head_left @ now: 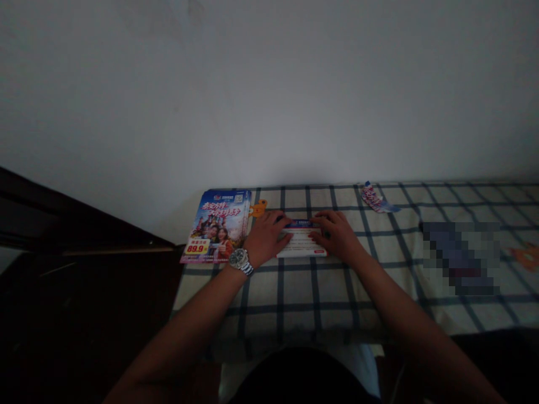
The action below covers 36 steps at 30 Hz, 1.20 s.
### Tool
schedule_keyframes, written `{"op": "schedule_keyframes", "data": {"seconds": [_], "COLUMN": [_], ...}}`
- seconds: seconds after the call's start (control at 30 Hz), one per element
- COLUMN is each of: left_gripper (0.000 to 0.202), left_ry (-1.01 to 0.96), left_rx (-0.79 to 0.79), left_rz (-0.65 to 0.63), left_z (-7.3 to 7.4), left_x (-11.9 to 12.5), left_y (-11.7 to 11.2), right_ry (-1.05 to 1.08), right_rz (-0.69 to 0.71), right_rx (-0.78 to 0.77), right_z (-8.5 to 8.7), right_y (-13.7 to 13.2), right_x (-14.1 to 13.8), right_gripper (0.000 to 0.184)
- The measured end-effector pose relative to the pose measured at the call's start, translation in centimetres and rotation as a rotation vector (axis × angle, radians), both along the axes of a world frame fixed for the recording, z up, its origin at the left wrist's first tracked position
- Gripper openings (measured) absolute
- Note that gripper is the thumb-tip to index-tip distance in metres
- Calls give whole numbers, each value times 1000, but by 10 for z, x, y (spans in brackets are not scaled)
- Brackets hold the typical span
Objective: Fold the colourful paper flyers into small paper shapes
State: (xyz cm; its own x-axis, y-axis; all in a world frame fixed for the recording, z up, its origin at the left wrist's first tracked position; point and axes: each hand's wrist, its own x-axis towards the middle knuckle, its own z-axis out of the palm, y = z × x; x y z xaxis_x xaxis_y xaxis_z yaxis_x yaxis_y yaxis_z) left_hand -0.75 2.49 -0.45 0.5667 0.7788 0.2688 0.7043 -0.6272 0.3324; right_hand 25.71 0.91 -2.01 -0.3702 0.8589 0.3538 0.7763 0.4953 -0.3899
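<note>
A folded white leaflet (301,241) with a blue top band lies on the checked tablecloth (320,286). My left hand (266,237), with a metal wristwatch (240,260) on its wrist, presses flat on the leaflet's left side, fingers stretched out. On the leaflet's right side my right hand (337,234) rests, its fingers laid flat along the top fold. Neither hand grips anything.
A stack of colourful flyers (215,225) lies at the table's left edge, an orange shape (257,209) just behind it. A small folded paper piece (374,198) sits near the wall. A blurred patch covers something at the right. Dark furniture stands left of the table.
</note>
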Motion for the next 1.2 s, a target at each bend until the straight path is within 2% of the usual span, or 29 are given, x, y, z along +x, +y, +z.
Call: {"op": "schedule_keyframes", "data": {"seconds": [0.43, 0.73, 1.2], "left_gripper": [31, 22, 20], "left_ry": [-1, 2, -33], "left_rx": [8, -10, -35], "left_rz": [63, 76, 68], "left_z": [2, 0, 0], "left_x": [6, 7, 6], "left_y": [1, 1, 0], "right_ry": [21, 48, 62], "right_rz": [9, 19, -2], "right_rx": [-41, -57, -63], "right_z": [-3, 1, 1], "right_y": [4, 4, 5], "right_x": [3, 2, 2], "right_gripper": [35, 23, 17]}}
